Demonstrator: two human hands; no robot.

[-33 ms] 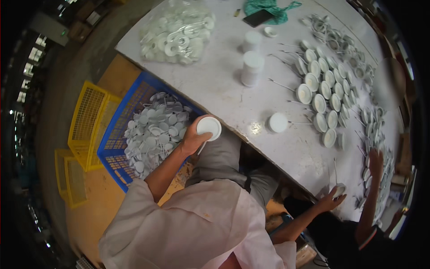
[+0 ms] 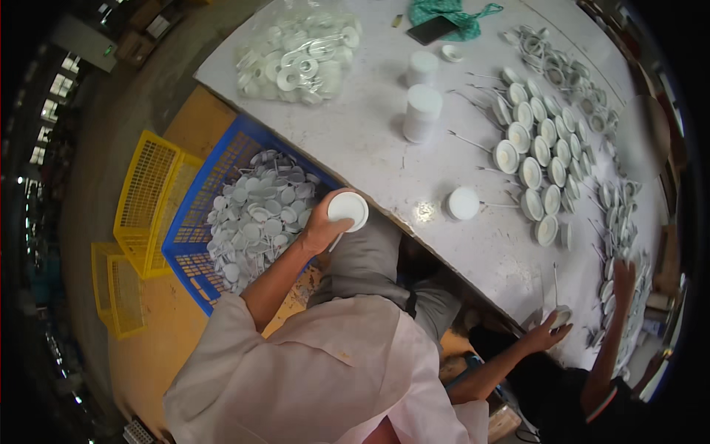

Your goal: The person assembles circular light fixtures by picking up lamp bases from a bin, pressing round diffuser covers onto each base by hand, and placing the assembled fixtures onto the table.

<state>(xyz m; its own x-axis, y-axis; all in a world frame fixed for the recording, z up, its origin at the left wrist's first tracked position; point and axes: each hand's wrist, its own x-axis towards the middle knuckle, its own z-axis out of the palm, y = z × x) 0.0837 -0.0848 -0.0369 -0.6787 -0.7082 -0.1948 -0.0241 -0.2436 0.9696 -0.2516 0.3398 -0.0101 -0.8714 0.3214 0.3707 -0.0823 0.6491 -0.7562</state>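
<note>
My left hand [image 2: 319,228] is closed around a round white downlight [image 2: 349,210], its thumb lying over the rim. A short cable hangs below it. This hand is between the blue basket [image 2: 198,272] and the table edge. Over at the right, close to the table's near edge, my right hand [image 2: 543,337] grips a second downlight [image 2: 560,318] by its side, with the cable sticking up. Rows of similar white downlights [image 2: 541,151] with cables lie on the table [image 2: 370,140] beyond it.
The blue basket holds a heap of pale round parts [image 2: 259,211]. Yellow crates [image 2: 144,211] stand left of it. On the table are a clear bag of white rings [image 2: 299,59], stacked white discs [image 2: 423,111], a phone [image 2: 433,29] and a co-worker's hand [image 2: 623,285].
The view has shifted slightly. Both my hands keep their holds on the downlights. The co-worker's hand at the right has moved a little nearer.
</note>
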